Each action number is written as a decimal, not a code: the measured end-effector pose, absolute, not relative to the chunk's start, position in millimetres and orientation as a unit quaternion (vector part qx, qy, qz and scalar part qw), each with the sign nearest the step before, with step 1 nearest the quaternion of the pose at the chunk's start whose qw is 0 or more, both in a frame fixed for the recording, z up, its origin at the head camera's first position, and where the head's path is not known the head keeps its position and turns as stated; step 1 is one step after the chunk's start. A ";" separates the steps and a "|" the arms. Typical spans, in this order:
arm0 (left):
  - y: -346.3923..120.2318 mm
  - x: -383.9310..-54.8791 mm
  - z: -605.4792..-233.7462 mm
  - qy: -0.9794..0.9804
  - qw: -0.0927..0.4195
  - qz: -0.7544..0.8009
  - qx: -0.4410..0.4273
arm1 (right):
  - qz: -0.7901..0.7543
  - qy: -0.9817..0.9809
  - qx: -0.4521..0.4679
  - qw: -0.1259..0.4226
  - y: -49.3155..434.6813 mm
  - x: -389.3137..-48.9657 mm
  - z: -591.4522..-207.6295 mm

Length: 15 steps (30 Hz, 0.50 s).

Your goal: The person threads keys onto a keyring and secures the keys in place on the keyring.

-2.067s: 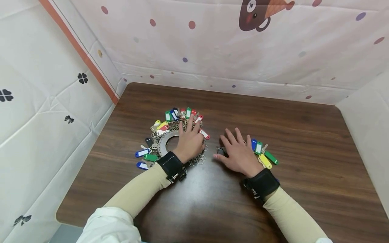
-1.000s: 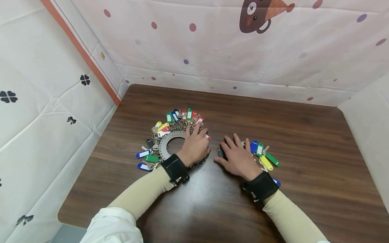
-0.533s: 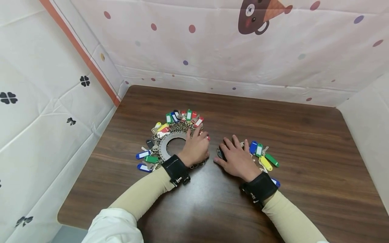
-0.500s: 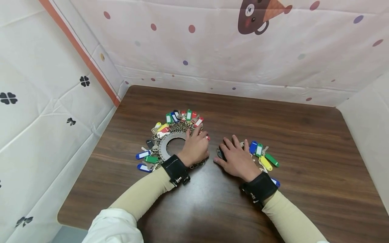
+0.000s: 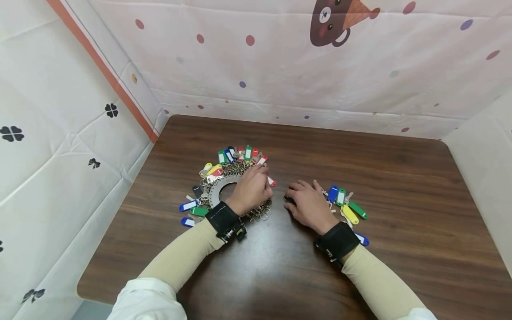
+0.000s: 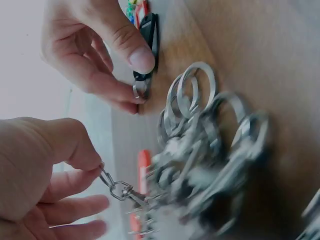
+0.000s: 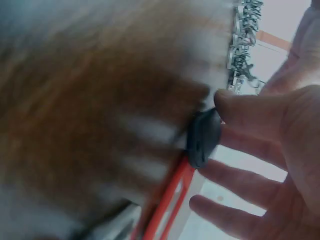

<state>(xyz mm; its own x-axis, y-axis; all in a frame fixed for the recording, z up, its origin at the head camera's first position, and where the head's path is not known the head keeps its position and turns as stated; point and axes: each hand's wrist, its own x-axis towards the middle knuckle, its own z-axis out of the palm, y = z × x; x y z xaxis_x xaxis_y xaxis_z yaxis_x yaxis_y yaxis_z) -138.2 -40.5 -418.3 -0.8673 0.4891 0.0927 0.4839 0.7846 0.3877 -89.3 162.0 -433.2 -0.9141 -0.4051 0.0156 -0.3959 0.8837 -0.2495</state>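
A pale, dotted cloth backdrop (image 5: 280, 62) rises behind a dark wood-grain counter (image 5: 392, 178), where a person in light sleeves works with both hands over a spread of keys. On the counter's left half lies a flat grey ring (image 5: 214, 191), fringed with metal clasps, keys and coloured tags, under the person's left hand (image 5: 249, 191). The right hand (image 5: 310, 206) is just beside it, apart from the ring, with a cluster of loose tags, including a yellow tag (image 5: 350, 214), a green tag (image 5: 358, 210) and a blue tag (image 5: 333, 194), lying to its right. From the head, the fingers hide much of what they hold; the wrist views reveal it. The right wrist view, blurred at the counter, shows a black tag (image 7: 202, 137) pinched by the right hand, a red tag (image 7: 170, 200) beyond it. The left wrist view also catches that pinch and, below it, the left hand's thumb and finger closed on a small split ring (image 6: 106, 176), linked to a swivel clasp (image 6: 132, 194) at the grey ring's edge.
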 end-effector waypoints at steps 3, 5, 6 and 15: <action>-41.5 -142.0 -410.2 0.948 0.017 0.182 0.262 | -0.127 0.967 -0.223 0.000 160.5 -91.0 -435.0; -42.6 -144.4 -404.0 0.948 0.042 0.188 0.255 | -0.127 0.964 -0.232 -0.012 159.7 -92.6 -435.9; -43.3 -145.7 -401.8 0.947 0.057 0.195 0.250 | -0.128 0.963 -0.236 -0.018 159.5 -93.6 -436.2; -53.5 -155.8 -396.7 0.915 0.152 0.292 0.232 | -0.224 0.952 -0.209 0.022 162.3 -107.8 -429.9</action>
<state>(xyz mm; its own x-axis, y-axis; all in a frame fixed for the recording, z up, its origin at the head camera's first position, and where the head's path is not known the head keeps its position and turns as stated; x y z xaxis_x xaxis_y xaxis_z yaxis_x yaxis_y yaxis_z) -155.8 -53.5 -396.7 -0.8457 0.5141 -0.1431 0.3366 0.7219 0.6046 -107.8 162.3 -429.9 -0.9113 -0.4085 0.0520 -0.3889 0.8121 -0.4351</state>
